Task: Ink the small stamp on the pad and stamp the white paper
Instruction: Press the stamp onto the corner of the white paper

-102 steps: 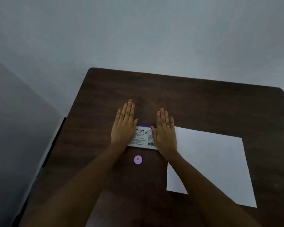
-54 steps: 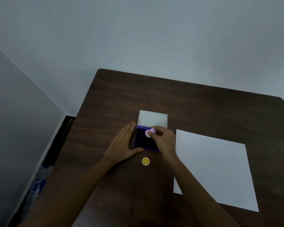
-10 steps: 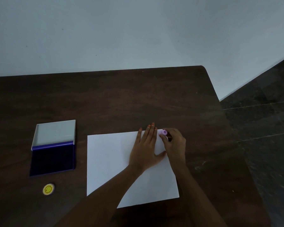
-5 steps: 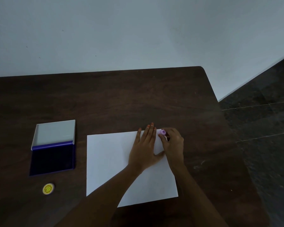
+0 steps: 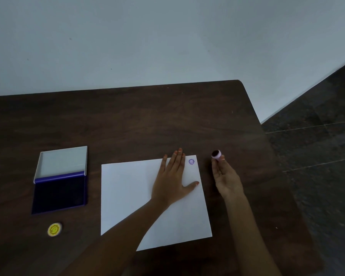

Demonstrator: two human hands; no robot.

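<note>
R hand (image 5: 226, 179) pinches stamp (image 5: 216, 154) by rim, centre-right; light, rigid, inked face smears. L hand (image 5: 170, 182) flat, pins paper (image 5: 127, 196).

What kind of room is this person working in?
Probably a plain indoor room, a home or small office; nothing settles which. A dark wooden table stands against a bare pale wall, with dark tiled floor beside it. Only stamping things lie on it.
</note>
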